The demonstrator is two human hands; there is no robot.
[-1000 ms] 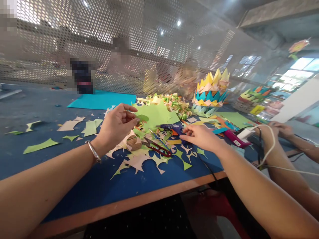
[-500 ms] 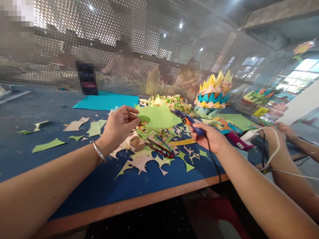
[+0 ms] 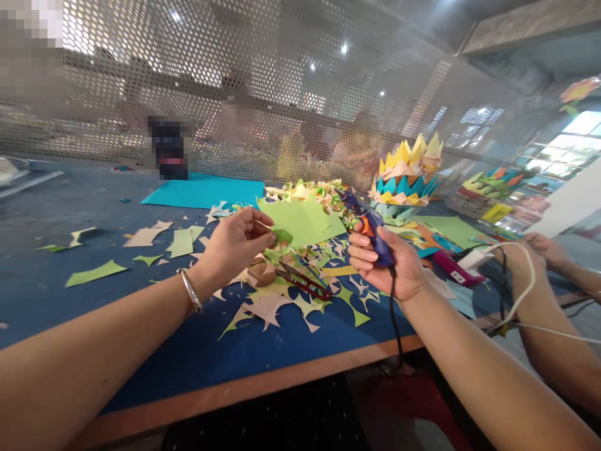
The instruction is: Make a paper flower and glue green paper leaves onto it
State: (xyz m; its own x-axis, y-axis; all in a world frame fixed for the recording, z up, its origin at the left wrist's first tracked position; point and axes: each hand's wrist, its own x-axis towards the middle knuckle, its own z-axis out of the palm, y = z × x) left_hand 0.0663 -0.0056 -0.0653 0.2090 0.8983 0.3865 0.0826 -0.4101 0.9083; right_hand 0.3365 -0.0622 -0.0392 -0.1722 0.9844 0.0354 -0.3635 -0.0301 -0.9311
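My left hand (image 3: 244, 241) pinches a small green paper piece (image 3: 283, 237) between thumb and fingers. My right hand (image 3: 387, 260) is wrapped round a blue hot glue gun (image 3: 370, 225) with an orange trigger; its nozzle points up and to the left, apart from the paper piece. A black cord hangs from the handle. Behind my hands lies a larger light green sheet (image 3: 307, 219). Below them, red-handled thread snips (image 3: 307, 285) rest among cut paper scraps (image 3: 267, 307), beside a brown roundish thing (image 3: 261, 273) partly covered by paper.
A blue sheet (image 3: 206, 191) lies at the back left. A tiered paper crown-like piece (image 3: 406, 181) stands at the back right. Nearby is a magenta power strip (image 3: 457, 269) with white and black cords. Another person's hands (image 3: 530, 257) are at the right. A perforated screen (image 3: 282, 94) rises behind.
My right hand has turned the glue gun more upright and lifted its nozzle away from the green sheet. My left hand, still pinching the green piece, has shifted slightly right and down.
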